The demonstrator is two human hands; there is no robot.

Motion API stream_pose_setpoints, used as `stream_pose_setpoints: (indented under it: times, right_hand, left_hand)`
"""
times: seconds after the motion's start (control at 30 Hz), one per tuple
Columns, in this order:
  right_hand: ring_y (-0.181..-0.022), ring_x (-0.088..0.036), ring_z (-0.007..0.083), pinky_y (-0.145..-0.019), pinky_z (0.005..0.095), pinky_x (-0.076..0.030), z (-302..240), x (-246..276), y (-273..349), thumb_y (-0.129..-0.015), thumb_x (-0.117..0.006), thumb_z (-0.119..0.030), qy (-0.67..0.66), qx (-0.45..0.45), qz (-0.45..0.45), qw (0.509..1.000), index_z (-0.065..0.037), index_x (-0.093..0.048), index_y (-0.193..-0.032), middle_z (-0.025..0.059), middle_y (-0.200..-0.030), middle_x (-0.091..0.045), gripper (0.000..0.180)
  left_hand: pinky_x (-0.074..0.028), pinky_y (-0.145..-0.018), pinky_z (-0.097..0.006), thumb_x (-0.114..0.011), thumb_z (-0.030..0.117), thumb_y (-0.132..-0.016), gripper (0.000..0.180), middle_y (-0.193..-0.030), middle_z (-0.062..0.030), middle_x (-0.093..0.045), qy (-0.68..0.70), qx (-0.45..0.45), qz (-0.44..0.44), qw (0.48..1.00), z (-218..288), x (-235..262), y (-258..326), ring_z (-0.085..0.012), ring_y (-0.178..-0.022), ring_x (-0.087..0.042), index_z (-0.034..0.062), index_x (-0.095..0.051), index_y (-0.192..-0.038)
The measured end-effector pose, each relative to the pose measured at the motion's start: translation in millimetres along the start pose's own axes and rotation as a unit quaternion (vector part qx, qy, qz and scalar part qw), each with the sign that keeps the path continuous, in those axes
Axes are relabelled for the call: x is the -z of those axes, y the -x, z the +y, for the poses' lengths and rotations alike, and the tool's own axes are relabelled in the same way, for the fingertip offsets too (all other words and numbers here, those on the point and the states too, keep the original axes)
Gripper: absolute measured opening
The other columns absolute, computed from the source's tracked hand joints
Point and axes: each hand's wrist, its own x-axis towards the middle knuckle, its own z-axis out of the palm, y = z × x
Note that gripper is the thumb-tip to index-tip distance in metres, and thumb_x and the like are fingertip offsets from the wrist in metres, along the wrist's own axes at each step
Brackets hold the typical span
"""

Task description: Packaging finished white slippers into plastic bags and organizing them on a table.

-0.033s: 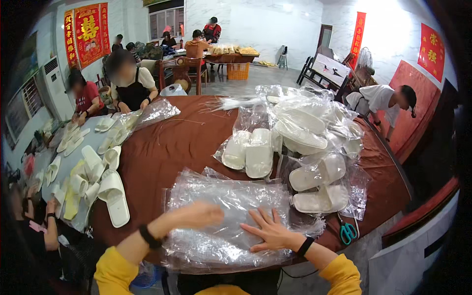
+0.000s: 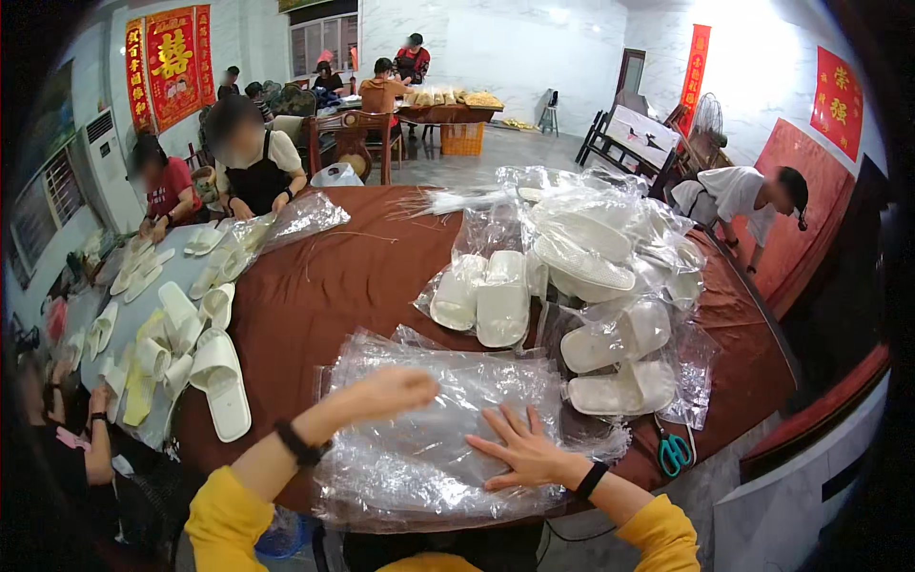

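While my right hand [image 2: 522, 451] lay flat, fingers spread, on the bags [image 2: 434, 434] at the table's [image 2: 324, 286] near edge, my left hand [image 2: 405, 389] curled loosely on their far-left part; the stack's long axis ran left-right, under both hands.

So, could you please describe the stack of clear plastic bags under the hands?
The stack of clear, crinkled plastic bags lies flat on the brown-covered round table at its near edge, glossy and wrinkled. The right hand presses flat on it with spread fingers; the left hand rests curled on its upper part.
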Motion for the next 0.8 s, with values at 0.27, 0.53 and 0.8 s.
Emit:
stream_pose_setpoints:
  times: [0.27,0.53,0.8]
  right_hand:
    - [-0.144,-0.009,0.049,-0.103,0.0761,-0.008,-1,-13,-15,-0.086,-0.036,-0.078,-0.017,0.035,0.045,0.998,-0.033,-0.019,-0.153,0.0209,-0.159,-0.009,0.083]
    - [-0.144,-0.01,0.048,-0.104,0.0746,-0.009,-3,-1,-11,-0.086,-0.039,-0.076,-0.03,0.014,0.021,0.999,-0.033,-0.021,-0.153,0.0203,-0.159,-0.012,0.081]
    - [-0.143,-0.011,0.0489,-0.105,0.0741,-0.006,-14,-8,-32,-0.085,-0.039,-0.077,-0.046,0.077,0.044,0.995,-0.032,-0.025,-0.153,0.0227,-0.158,-0.013,0.082]
  left_hand:
    - [-0.056,-0.077,-0.039,-0.058,0.018,-0.09,0.036,-0.112,-0.0212,-0.057,0.548,0.091,0.23,0.799,-72,-20,-170,-0.0349,-0.095,-0.064,-0.0029,-0.048,-0.118]
    - [-0.057,-0.066,-0.04,-0.067,0.009,-0.084,0.018,-0.094,-0.0117,-0.061,0.672,0.116,0.394,0.616,-66,-30,-237,-0.0249,-0.08,-0.062,-0.0003,-0.061,-0.098]
    - [-0.047,-0.075,-0.049,-0.046,0.02,-0.092,0.023,-0.09,-0.0236,-0.066,0.191,0.025,0.73,0.656,-214,165,-123,-0.0406,-0.085,-0.063,0.0003,-0.059,-0.088]
